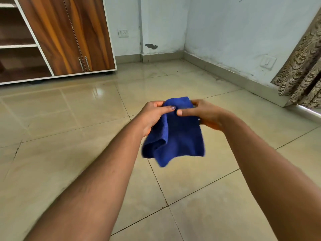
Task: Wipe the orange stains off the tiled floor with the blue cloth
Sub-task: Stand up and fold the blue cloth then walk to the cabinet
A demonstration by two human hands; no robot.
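The blue cloth (175,136) hangs in the air at the centre of the view, above the tiled floor (69,153) and not touching it. Its upper edge is held between both hands; the lower part drapes freely, with one fold curling under on the left side and a corner pointing down.

The left hand (152,115) grips the cloth's upper left edge: the thumb lies across the front face, and the fingers curl behind the fabric. The right hand (203,113) grips the upper right edge in the same manner, thumb on the front, fingers wrapped behind. The two thumb tips are near each other at the cloth's top centre. Both forearms extend forward from the lower corners of the view.

The floor consists of glossy beige tiles with dark grout lines. No orange marks can be made out on the tiles in view.

A wooden cabinet (69,35) with two closed doors and open shelves stands at upper left. A wall socket (123,33) sits on the pale wall (225,32) behind it. A patterned curtain (302,70) hangs at right.
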